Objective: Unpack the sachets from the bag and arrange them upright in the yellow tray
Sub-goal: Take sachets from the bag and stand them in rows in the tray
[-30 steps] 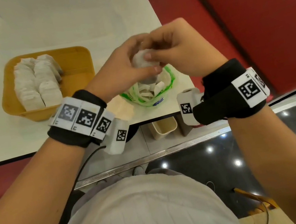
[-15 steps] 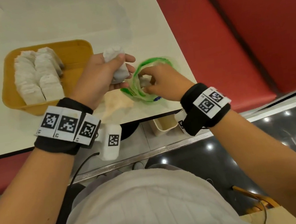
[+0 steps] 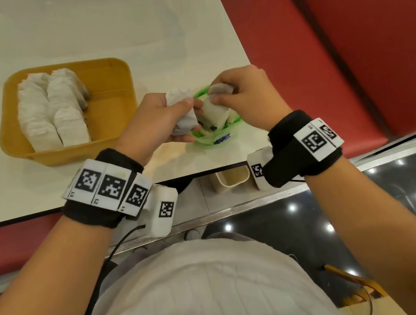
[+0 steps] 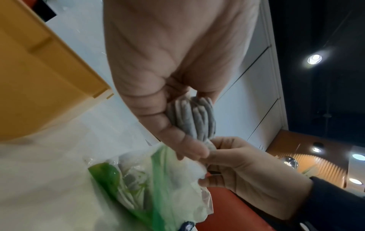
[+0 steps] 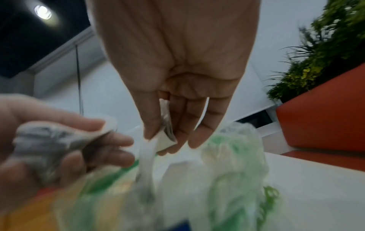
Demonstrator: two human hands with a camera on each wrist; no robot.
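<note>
The left hand (image 3: 153,122) gripped a fanned bundle of white paper sachets (image 3: 181,114) over the white bench (image 3: 102,33), seemingly gathering a batch. At its three o'clock the right hand (image 3: 244,98) pinched one more sachet (image 3: 220,91) above the clear green-edged plastic bag (image 3: 212,137), probably to add it. At nine o'clock the yellow plastic tray (image 3: 113,109) held upright rows (image 3: 51,110), its right half bare.

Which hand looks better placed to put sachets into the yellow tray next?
Left, probably. The left hand already grips a bundle of sachets and sits nearer the yellow tray. The right hand is over the bag, pinching one sachet.
</note>
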